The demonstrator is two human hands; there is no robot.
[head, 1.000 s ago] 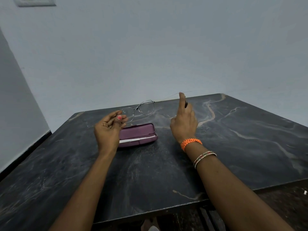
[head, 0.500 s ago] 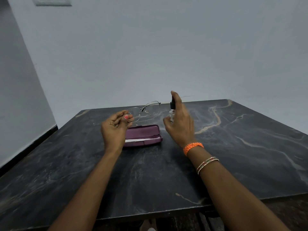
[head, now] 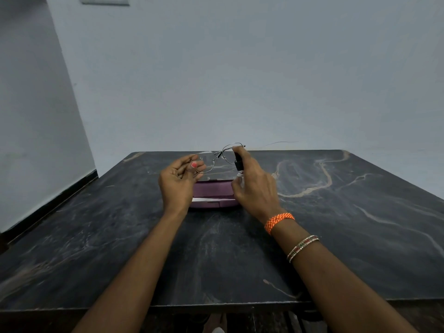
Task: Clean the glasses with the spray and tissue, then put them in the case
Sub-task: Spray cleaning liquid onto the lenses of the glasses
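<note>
My left hand (head: 178, 180) pinches the thin metal-framed glasses (head: 217, 156) by their left side and holds them up above the table. My right hand (head: 255, 186) grips a small clear spray bottle with a black nozzle (head: 237, 164), index finger on top, right beside the right lens. Below both hands lies the maroon glasses case (head: 211, 193) on the dark marble table (head: 336, 224), with a white strip of tissue (head: 204, 200) at its front edge.
The table's far edge meets a pale wall. A black skirting line runs along the floor at the left. The near table edge sits under my forearms.
My right hand with the spray bottle has moved left, close to the right lens. The left hand keeps the glasses raised, and the view has shifted.
</note>
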